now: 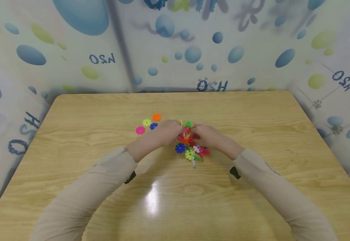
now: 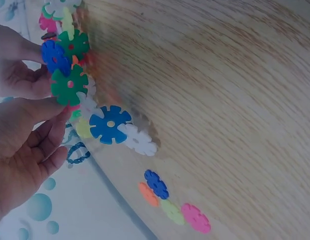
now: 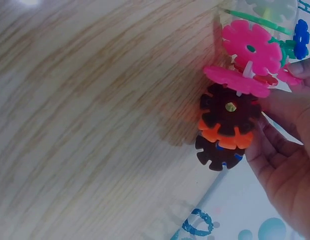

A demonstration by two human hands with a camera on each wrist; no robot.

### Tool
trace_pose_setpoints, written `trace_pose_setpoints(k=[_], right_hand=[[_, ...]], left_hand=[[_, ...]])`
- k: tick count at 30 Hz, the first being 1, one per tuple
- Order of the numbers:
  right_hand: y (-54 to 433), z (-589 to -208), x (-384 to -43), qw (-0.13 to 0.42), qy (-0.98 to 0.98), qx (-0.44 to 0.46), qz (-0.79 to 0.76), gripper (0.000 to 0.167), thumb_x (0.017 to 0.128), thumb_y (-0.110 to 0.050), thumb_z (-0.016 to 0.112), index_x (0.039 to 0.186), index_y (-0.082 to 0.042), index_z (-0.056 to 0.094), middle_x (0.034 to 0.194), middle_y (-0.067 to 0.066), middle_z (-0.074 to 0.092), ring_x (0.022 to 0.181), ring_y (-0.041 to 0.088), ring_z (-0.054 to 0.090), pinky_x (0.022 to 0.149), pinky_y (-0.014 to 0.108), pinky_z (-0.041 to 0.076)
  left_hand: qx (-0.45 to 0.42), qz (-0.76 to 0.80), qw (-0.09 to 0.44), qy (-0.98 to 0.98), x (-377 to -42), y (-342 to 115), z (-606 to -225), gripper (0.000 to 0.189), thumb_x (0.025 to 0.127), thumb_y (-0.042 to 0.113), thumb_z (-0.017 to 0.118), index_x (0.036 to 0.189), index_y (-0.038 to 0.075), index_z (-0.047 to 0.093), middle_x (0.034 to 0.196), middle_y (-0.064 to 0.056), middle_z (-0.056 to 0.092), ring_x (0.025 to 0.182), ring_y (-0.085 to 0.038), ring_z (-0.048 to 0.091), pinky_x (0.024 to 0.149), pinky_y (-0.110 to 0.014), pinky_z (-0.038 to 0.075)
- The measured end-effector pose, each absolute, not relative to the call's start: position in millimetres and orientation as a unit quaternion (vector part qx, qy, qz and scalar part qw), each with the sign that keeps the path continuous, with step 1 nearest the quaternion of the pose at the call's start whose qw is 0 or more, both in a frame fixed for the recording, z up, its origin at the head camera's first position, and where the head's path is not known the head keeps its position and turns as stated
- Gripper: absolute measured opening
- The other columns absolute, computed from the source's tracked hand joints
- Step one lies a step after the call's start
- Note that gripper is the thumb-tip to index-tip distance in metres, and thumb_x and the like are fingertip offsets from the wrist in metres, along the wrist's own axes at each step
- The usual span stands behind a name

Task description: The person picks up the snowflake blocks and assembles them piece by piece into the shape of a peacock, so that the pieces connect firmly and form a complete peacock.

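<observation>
A cluster of interlocked notched plastic discs (image 1: pixel 185 142), in red, blue, green, yellow, white and pink, is between the two hands on the table. My left hand (image 1: pixel 171 131) grips its left side. The left wrist view shows that thumb and fingers at a green disc (image 2: pixel 70 87), with a blue disc (image 2: pixel 110 124) and a white disc (image 2: pixel 138 140) trailing below. On the other side, my right hand (image 1: pixel 206 134) holds the cluster, its fingers partly hidden behind black discs (image 3: pixel 230 110) and an orange disc (image 3: pixel 226 136). Pink discs (image 3: pixel 251 47) stick out above them.
Several loose discs lie left of the left hand: a pink disc (image 1: pixel 140 130), a yellow-green disc (image 1: pixel 146 122), an orange disc (image 1: pixel 156 117) and a blue disc (image 1: pixel 153 126). The wooden table (image 1: pixel 253 201) meets a patterned wall covering (image 1: pixel 175 60) at its far edge.
</observation>
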State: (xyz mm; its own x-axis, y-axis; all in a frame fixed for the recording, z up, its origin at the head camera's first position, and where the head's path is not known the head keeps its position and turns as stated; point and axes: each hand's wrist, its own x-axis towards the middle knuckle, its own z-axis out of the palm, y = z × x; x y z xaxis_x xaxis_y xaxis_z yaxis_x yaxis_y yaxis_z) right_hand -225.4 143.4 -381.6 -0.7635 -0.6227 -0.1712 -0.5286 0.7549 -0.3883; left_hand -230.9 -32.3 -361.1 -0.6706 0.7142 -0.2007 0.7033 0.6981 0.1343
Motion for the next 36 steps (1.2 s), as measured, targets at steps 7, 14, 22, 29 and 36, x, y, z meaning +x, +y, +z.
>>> trace_pose_setpoints(k=[7,14,22,29,36], right_hand=[[142,-384,-223,0.143,0.921,-0.331,-0.148,0.014,0.081,-0.003,0.064,0.095,0.0,0.067,0.091,0.01,0.061,0.083,0.019,0.058,0.074,0.027,0.052],[139,-388,-223,0.142,0.92,-0.336,-0.144,0.015,0.08,-0.004,0.066,0.095,-0.002,0.067,0.091,0.009,0.061,0.081,0.017,0.058,0.073,0.025,0.052],[139,-391,-222,0.142,0.921,-0.33,-0.149,0.016,0.08,-0.005,0.065,0.096,-0.002,0.068,0.092,0.008,0.061,0.082,0.017,0.059,0.073,0.024,0.052],[142,-388,-223,0.15,0.924,-0.318,-0.151,0.014,0.081,-0.007,0.065,0.095,-0.004,0.068,0.09,0.007,0.062,0.08,0.015,0.058,0.073,0.025,0.051],[146,-386,-226,0.129,0.919,-0.332,-0.171,0.01,0.082,-0.008,0.065,0.09,-0.003,0.068,0.087,0.007,0.062,0.078,0.015,0.057,0.071,0.025,0.051]], left_hand=[[0.387,0.019,0.105,0.916,-230,-36,-369,0.01,0.085,0.009,0.062,0.09,0.009,0.07,0.086,-0.005,0.067,0.078,-0.018,0.058,0.074,-0.026,0.049],[0.399,-0.015,0.083,0.913,-229,-36,-374,0.008,0.082,0.01,0.066,0.09,0.009,0.069,0.087,-0.006,0.065,0.078,-0.018,0.059,0.075,-0.028,0.05],[0.41,0.012,0.073,0.909,-226,-38,-374,0.009,0.08,0.012,0.068,0.088,0.01,0.071,0.086,-0.004,0.065,0.077,-0.016,0.059,0.073,-0.028,0.05],[0.424,0.003,0.065,0.903,-226,-38,-372,0.011,0.077,0.01,0.071,0.088,0.01,0.071,0.086,-0.003,0.065,0.079,-0.016,0.058,0.074,-0.028,0.049],[0.407,0.007,0.057,0.911,-228,-36,-366,0.011,0.087,0.016,0.062,0.088,0.009,0.069,0.083,-0.004,0.062,0.075,-0.016,0.056,0.071,-0.027,0.048]])
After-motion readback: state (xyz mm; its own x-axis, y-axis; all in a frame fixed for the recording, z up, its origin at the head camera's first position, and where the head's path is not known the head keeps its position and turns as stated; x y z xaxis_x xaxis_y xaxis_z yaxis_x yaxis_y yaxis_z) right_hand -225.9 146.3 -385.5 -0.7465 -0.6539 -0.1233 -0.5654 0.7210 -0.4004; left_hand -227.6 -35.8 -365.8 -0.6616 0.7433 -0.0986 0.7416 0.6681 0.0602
